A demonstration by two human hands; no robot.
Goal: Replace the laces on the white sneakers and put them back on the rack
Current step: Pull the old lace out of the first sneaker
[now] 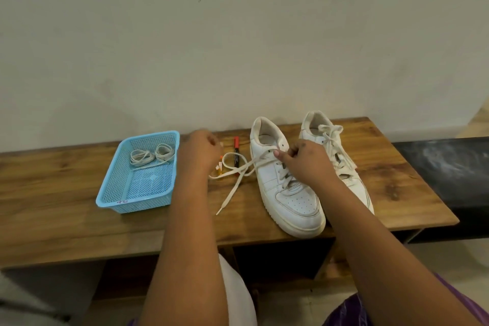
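Note:
Two white sneakers stand side by side on the wooden rack top [79, 219], toes toward me. The left sneaker [288, 193] has its lace [235, 174] loosened, and the loose ends trail left across the wood. My right hand [304, 159] pinches the lace at the upper eyelets of this shoe. My left hand [201, 151] hovers left of it with curled fingers; whether it holds a lace end is hidden. The right sneaker [333, 145] is still laced and tied. A blue plastic basket [111, 193] at the left holds two coiled white laces [152, 156].
A red-capped marker [236, 152] lies between my hands, near the wall. A small orange item [219, 169] sits beside my left wrist. A dark ledge [444, 167] adjoins the rack on the right. Open shelf bays lie below the top.

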